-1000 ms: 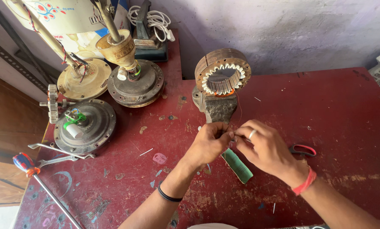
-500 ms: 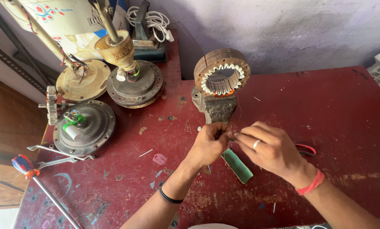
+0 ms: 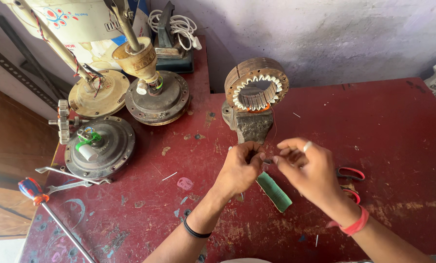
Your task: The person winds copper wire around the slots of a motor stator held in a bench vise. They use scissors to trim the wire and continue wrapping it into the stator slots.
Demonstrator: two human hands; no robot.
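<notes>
My left hand and my right hand meet fingertip to fingertip over the red table, pinching a small thin piece between them; it is too small to name. A fine copper wire runs from near my fingers up to the round stator core, which stands upright on a grey metal block just beyond my hands. A green strip lies on the table under my hands. My right hand wears a ring and a red wristband, my left a black band.
Three fan motor housings stand at the left. A spanner and a red-handled screwdriver lie at the left edge. Red-handled scissors lie right of my hand. A white cable coil sits at the back.
My right hand has shifted slightly left and its fingers have spread a little; both hands stay together at the same spot in front of the stator.
</notes>
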